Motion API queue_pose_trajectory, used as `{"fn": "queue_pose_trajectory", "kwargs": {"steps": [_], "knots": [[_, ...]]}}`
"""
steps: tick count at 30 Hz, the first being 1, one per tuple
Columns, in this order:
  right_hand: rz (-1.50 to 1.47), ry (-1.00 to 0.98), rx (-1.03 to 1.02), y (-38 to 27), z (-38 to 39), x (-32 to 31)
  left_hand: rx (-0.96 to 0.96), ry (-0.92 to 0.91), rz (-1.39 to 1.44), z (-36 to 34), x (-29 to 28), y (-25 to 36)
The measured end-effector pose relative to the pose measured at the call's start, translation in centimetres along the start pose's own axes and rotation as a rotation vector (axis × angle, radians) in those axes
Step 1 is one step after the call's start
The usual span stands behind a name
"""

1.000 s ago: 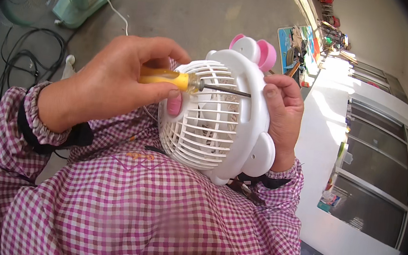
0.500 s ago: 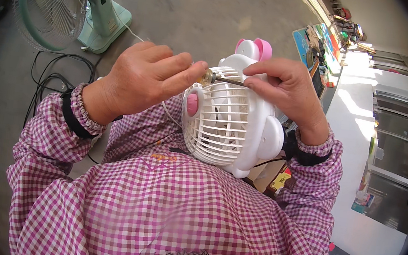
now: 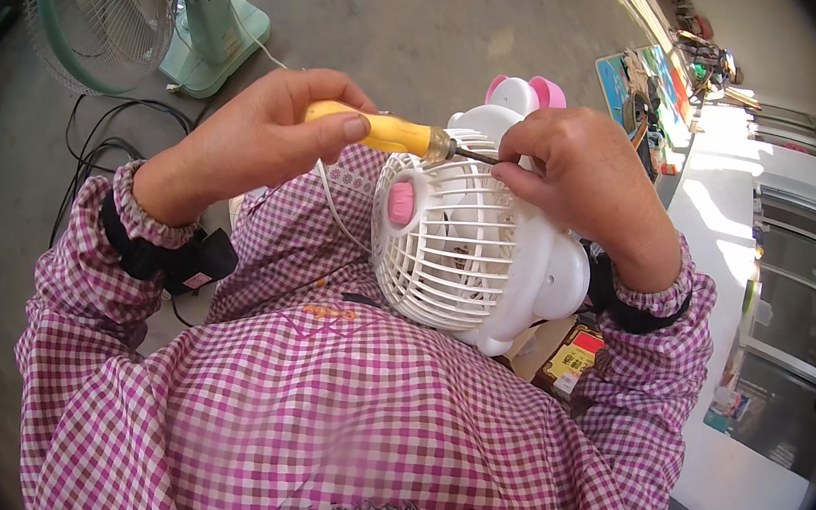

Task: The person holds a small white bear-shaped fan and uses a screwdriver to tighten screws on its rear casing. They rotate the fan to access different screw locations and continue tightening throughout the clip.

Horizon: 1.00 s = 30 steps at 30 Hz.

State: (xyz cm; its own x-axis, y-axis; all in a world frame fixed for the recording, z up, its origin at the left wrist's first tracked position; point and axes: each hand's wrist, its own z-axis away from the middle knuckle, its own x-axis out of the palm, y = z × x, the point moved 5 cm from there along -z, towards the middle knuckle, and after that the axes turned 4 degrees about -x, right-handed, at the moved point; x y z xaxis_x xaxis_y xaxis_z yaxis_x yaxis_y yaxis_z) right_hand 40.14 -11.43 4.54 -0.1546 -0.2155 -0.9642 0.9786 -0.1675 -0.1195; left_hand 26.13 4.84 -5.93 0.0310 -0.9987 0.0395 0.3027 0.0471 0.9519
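A small white fan (image 3: 449,250) with a rounded slatted grille, a pink centre knob and pink ear-like trim leans on my lap. My left hand (image 3: 281,130) grips the yellow handle of a screwdriver (image 3: 382,133), thumb along one side and fingers over the other. Its dark shaft points right, across the top of the grille. The fingertips of my right hand (image 3: 578,174) pinch together at the shaft's far end, over the fan's white rim. Those fingers hide the screwdriver's tip, and any small part there cannot be made out. A white cord (image 3: 333,208) hangs by the grille's left side.
A larger green fan (image 3: 206,41) stands on the floor at the far left, with black cable (image 3: 105,135) coiled near it. A dark box with a yellow label (image 3: 569,358) lies beside my right forearm. To the right is a long white surface (image 3: 709,219).
My left hand has loosened and shifted on the screwdriver, so its yellow handle now shows. The small fan and my right hand have moved slightly to the right.
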Motion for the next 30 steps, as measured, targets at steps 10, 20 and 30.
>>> {"fn": "queue_pose_trajectory", "kwargs": {"steps": [10, 20, 30], "knots": [[0.059, 0.022, 0.084, -0.2, 0.2, 0.3, -0.053, -0.025, -0.042, -0.1, 0.7, -0.7], [0.037, 0.013, 0.097, -0.1, 0.4, 0.4, 0.066, 0.041, 0.004, 0.2, 1.1, -1.1], [0.07, 0.044, 0.096, -0.5, 0.1, 0.5, -0.007, -0.061, 0.12, 0.8, 0.5, -1.6]]}}
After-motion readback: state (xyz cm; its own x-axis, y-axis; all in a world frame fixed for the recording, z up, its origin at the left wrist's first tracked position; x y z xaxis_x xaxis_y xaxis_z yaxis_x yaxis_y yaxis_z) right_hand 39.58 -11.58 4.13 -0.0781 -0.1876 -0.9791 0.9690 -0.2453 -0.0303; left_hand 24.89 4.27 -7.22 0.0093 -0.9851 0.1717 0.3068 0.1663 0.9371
